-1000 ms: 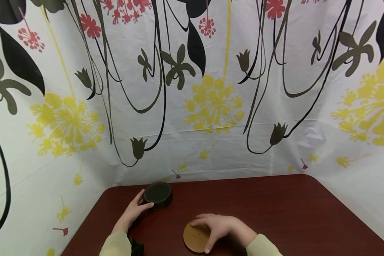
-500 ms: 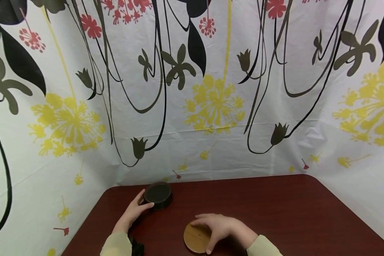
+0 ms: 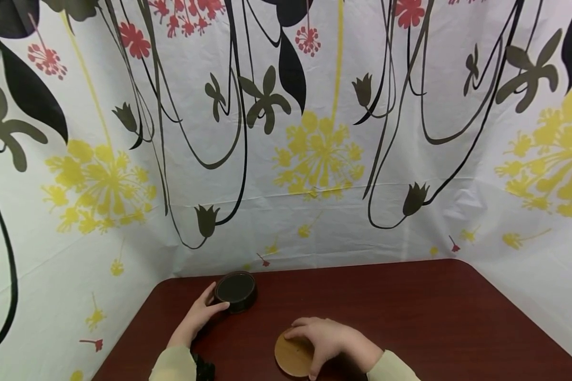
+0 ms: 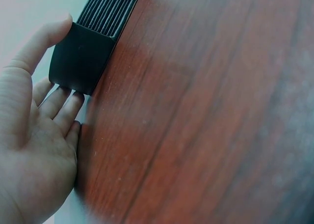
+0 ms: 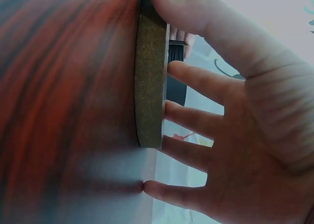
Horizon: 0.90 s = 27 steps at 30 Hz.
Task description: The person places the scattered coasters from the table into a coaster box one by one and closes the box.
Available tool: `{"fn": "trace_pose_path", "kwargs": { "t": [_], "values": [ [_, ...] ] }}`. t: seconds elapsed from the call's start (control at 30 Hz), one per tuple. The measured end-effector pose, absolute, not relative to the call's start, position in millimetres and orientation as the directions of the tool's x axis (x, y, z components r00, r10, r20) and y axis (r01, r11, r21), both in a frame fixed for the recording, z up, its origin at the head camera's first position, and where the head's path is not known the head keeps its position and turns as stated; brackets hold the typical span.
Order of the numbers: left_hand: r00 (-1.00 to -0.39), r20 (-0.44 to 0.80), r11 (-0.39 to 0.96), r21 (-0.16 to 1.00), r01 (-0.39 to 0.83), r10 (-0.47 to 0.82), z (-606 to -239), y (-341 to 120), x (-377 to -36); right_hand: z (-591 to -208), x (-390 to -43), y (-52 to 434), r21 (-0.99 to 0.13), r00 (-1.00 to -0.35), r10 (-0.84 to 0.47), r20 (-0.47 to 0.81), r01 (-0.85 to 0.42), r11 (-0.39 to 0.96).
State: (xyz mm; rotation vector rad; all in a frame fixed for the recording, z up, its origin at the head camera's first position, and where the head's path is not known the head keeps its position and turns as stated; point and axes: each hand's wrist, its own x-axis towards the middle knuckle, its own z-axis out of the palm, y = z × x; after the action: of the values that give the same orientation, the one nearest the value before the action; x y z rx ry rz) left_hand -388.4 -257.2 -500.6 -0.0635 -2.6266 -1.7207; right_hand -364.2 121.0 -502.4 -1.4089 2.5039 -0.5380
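Observation:
A round, low black container (image 3: 237, 292) sits at the back left of the table. My left hand (image 3: 197, 317) holds its near left side, thumb toward the front. In the left wrist view, the thumb and fingertips press opposite edges of the container (image 4: 81, 57), which has a ribbed band. Closer to me lies a flat round wooden disc (image 3: 291, 354), light brown. My right hand (image 3: 331, 338) spans its right part, thumb at the near edge and index finger at the far edge. The right wrist view has the disc (image 5: 151, 81) edge-on, with several fingertips along its face.
The dark red-brown table (image 3: 386, 301) has rounded back corners. White cloth (image 3: 314, 233) printed with flowers encloses it on the back and sides. A small dark object (image 3: 203, 367) shows beside the left sleeve (image 3: 173, 364).
The right thumb has slid slightly nearer to me along the disc's edge, and the disc has shifted a touch to the right. The left hand and black container stay put.

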Motion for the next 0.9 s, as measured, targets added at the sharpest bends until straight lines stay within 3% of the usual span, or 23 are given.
{"fn": "trace_pose_path", "kwargs": {
  "t": [0.13, 0.4, 0.63, 0.9],
  "values": [
    [-0.999, 0.023, 0.403, 0.915, 0.036, 0.036, -499, -256, -388, -460, -332, 119, -0.438, -0.551, -0.834, -0.03, -0.742, 0.507],
    [-0.999, 0.015, 0.407, 0.913, 0.029, 0.037, -494, -255, -385, -455, -339, 133, -0.547, -0.563, -0.827, 0.01, -0.695, 0.466],
    [-0.999, 0.014, 0.407, 0.913, 0.025, 0.031, -495, -254, -387, -439, -342, 151, -0.548, -0.635, -0.77, 0.063, -0.667, 0.505],
    [-0.999, 0.017, 0.414, 0.91, 0.029, 0.033, -497, -255, -388, -427, -340, 162, -0.539, -0.649, -0.749, 0.13, -0.68, 0.496]
  ]
}}
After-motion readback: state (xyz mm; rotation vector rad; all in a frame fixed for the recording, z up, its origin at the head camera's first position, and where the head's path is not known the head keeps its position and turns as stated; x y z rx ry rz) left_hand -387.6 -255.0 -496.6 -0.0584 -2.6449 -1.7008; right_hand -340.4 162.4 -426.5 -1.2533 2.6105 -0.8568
